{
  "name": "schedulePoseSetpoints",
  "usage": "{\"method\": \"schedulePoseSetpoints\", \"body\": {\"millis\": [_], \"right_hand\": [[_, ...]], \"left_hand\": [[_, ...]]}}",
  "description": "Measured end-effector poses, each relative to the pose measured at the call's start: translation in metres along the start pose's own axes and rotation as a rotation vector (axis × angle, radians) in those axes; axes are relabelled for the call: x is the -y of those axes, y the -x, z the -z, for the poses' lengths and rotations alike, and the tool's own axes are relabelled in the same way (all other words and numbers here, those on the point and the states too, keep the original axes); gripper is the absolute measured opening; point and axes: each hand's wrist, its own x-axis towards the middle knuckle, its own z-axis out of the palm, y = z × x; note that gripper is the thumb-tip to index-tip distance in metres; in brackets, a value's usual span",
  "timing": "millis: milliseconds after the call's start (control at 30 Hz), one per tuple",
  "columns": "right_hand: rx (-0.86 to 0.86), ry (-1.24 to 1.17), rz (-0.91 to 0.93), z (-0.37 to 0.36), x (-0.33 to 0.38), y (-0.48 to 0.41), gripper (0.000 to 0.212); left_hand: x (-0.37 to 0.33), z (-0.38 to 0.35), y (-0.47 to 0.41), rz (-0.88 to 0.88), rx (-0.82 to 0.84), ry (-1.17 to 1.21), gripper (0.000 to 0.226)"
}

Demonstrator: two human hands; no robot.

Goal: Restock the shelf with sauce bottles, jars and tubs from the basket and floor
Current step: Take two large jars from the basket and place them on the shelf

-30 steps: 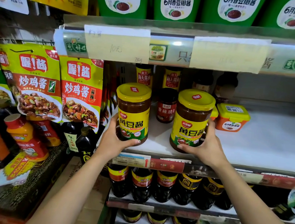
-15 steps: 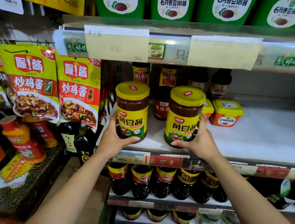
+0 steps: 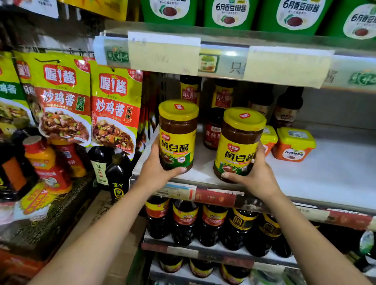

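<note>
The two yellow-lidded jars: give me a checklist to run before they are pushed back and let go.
1. Left hand wrapped on the left jar: ok.
2. Right hand wrapped on the right jar: ok.
3. Both jars upright, yellow lids on: ok.
4. Jar bases fully seated on the white shelf: cannot tell, fingers hide the bottoms at the front edge.
5. Room behind the jars: not ok, a red-labelled jar and dark bottles stand close behind.
6. Free shelf to the right, before the orange tubs: ok.
</note>
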Motion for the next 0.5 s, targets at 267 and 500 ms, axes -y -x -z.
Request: {"method": "schedulePoseSetpoints", "body": {"millis": [267,500], "right_hand": [[-0.256,-0.045,0.098,0.0,0.006,0.047,0.078],[-0.055,-0.088,0.263,-0.032,0.001,0.089,0.054]], "left_hand": [[0.004,-0.006,0.052,0.032,-0.192,0.021,0.059],[0.019,-0.005,0.122,0.152,-0.348,0.056,0.035]]}}
